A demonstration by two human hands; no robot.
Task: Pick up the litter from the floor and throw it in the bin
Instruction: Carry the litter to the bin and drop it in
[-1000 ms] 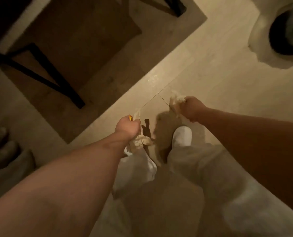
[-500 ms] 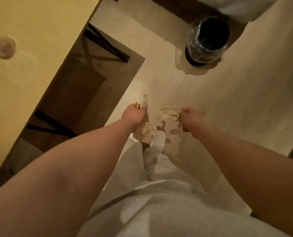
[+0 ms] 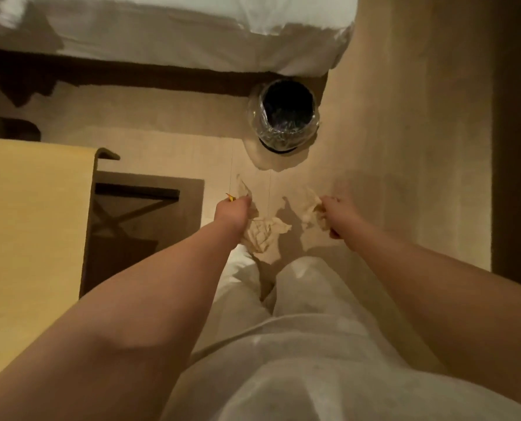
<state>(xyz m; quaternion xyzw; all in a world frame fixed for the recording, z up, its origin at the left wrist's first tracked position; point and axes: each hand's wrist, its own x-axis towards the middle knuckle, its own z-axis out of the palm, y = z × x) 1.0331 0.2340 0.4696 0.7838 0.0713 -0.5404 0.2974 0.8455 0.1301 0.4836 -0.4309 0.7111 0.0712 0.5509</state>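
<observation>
My left hand (image 3: 233, 209) is closed on crumpled pale paper (image 3: 263, 235), which hangs below the fist and sticks out above it beside a small yellow scrap. My right hand (image 3: 333, 209) grips another crumpled paper wad (image 3: 312, 209). Both hands are held out in front of my legs, above the light floor. The round black bin (image 3: 283, 117), lined with a clear plastic bag, stands on the floor ahead, between and beyond my two hands.
A yellow table top (image 3: 31, 238) fills the left side, with dark cross-braced legs (image 3: 131, 208) below it. A bed with white sheets (image 3: 177, 28) runs across the far side just behind the bin. A dark edge (image 3: 517, 147) borders the floor on the right.
The view has swung up and toward the bin, which now sits nearer the centre, and the bed has come into sight. Both hands still hold their paper and have spread slightly apart.
</observation>
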